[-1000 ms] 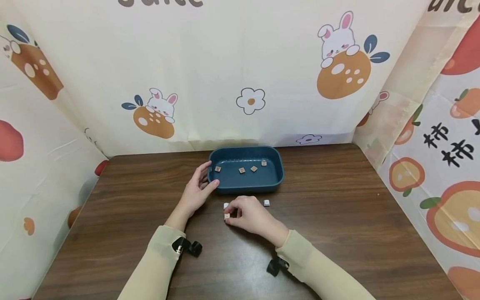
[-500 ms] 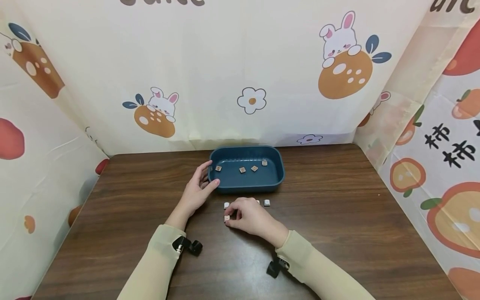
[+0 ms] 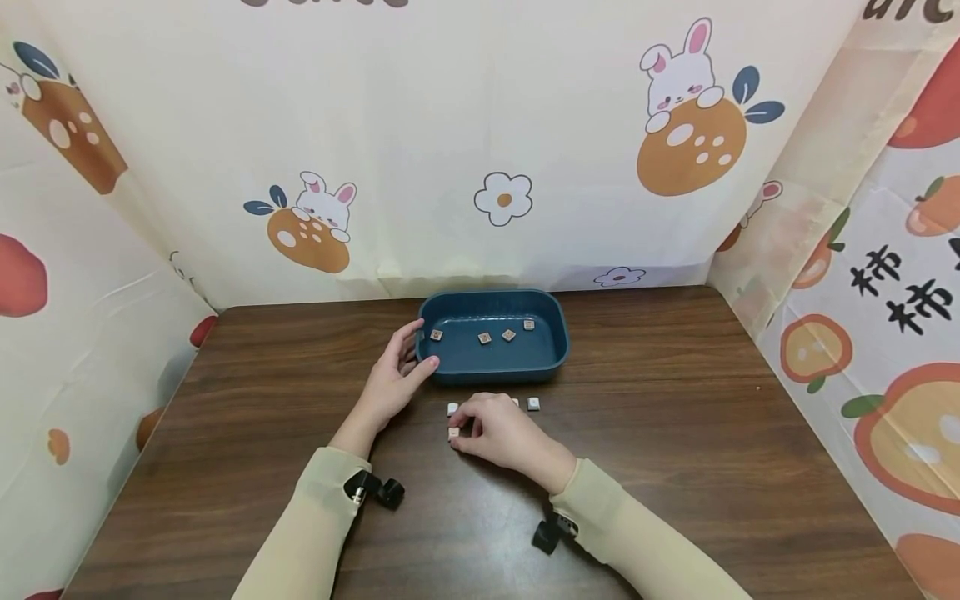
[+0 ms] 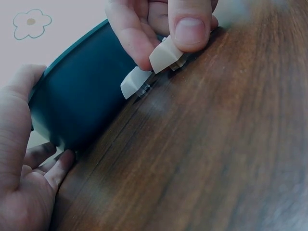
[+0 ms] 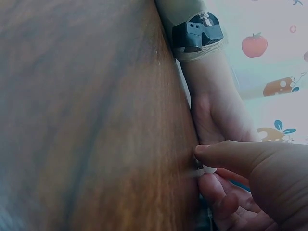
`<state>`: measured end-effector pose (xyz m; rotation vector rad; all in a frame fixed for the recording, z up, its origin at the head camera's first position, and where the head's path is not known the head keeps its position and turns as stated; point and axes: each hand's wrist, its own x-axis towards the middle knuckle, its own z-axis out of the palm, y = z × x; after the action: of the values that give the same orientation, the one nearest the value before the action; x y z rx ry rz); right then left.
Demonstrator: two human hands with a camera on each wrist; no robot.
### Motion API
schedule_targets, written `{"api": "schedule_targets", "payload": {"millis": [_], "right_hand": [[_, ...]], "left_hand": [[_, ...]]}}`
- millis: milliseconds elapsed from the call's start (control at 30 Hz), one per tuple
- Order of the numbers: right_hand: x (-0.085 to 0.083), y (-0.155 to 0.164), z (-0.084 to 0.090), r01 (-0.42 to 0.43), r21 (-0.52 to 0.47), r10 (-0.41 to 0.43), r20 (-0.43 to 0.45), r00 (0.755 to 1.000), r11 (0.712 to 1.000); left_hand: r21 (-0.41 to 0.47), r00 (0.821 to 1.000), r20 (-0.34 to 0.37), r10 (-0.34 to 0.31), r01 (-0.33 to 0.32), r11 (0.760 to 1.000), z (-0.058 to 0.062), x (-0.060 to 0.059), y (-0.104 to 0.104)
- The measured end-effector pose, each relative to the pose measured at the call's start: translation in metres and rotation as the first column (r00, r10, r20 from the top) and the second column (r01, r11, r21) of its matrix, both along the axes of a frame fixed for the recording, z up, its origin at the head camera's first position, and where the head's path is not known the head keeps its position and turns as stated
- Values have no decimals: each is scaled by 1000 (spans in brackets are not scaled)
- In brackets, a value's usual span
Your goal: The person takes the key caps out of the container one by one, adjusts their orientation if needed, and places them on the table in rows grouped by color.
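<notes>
In the head view my left hand point(image 3: 390, 387) rests against the left end of a dark blue rectangular tray point(image 3: 495, 377), its thumb and fingers touching the outside. Just in front of the tray, my right hand point(image 3: 498, 429) pinches a cream keycap point(image 3: 453, 434) between thumb and finger, at the tabletop. The left wrist view shows that keycap point(image 4: 163, 55) tilted, beside a white keycap point(image 4: 134, 82). Another white keycap point(image 3: 533, 404) sits right of the right hand, which partly hides one more. In the right wrist view the fingers mostly cover the held keycap.
Inside the tray lie several small square tan pieces point(image 3: 484, 338) with dark centres. The brown wooden table point(image 3: 637, 400) meets a printed cloth backdrop point(image 3: 420, 125) behind the tray, with cloth on both sides too. Each wrist wears a black camera mount point(image 3: 375, 490).
Both hands stay practically where they were, the right one still pinching the cream keycap. The head view shifts very slightly. A keycap edge shows behind the right hand that was hidden a second ago.
</notes>
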<state>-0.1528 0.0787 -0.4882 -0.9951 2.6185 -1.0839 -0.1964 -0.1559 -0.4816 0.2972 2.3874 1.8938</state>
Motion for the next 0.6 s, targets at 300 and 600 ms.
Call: {"api": "schedule_targets", "payload": {"millis": [300,600], "right_hand": [[0,1,2,5,-6,-5,0,1000,1000],[-2,10,22,37,-82,-40,-35,999,996]], "left_hand": [[-16,1000,-10,6,-7,1000,-30,-15,-6],[-19,999,-32,8,-8,1000,-32,-14,-8]]}}
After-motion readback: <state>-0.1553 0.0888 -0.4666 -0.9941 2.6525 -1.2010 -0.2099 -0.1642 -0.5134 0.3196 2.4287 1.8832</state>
